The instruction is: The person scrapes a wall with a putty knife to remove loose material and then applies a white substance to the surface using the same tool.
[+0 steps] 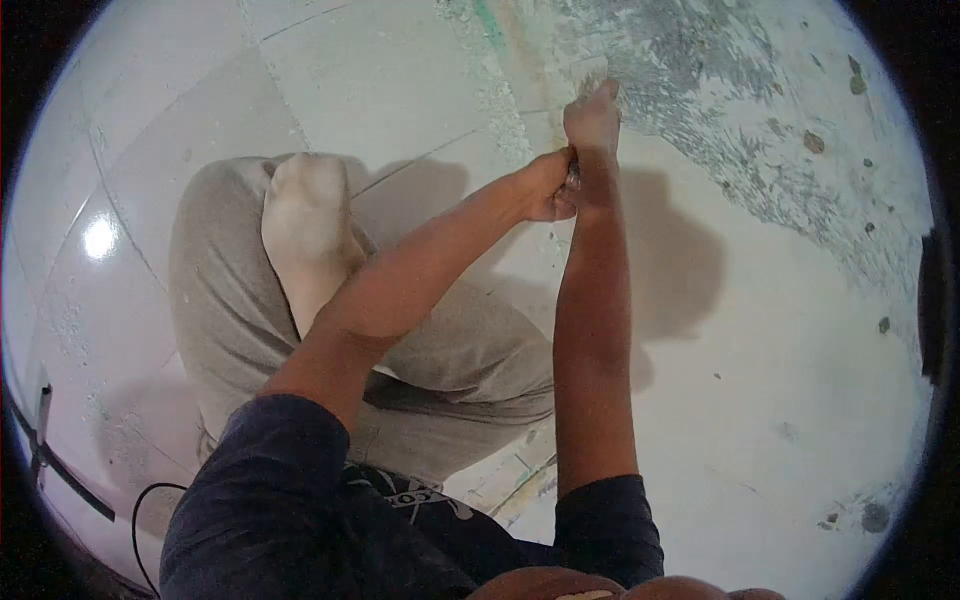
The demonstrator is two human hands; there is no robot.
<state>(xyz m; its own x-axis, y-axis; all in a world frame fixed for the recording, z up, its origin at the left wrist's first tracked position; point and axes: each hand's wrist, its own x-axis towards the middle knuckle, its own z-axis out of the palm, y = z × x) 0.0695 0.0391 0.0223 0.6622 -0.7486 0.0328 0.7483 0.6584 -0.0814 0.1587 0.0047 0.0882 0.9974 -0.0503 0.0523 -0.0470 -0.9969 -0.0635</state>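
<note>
My right hand [592, 122] is stretched forward at the top, its fingers closed round a putty knife. The pale flat blade of the putty knife [589, 70] lies against a surface patched with grey, at the edge of the patch [680, 75]. Just below, my left hand [548, 188] is closed beside my right wrist. A small dark shiny thing [573, 176] shows between the left fingers and the wrist; I cannot tell what it is.
Pale tiles [400, 90] with grooved joints spread to the left. On the right, a smooth whitish coat [760, 370] borders the rough grey area, which has dark spots. My folded leg [240, 270] and bare foot [305, 210] are at left. A black cable [140, 510] curves at lower left.
</note>
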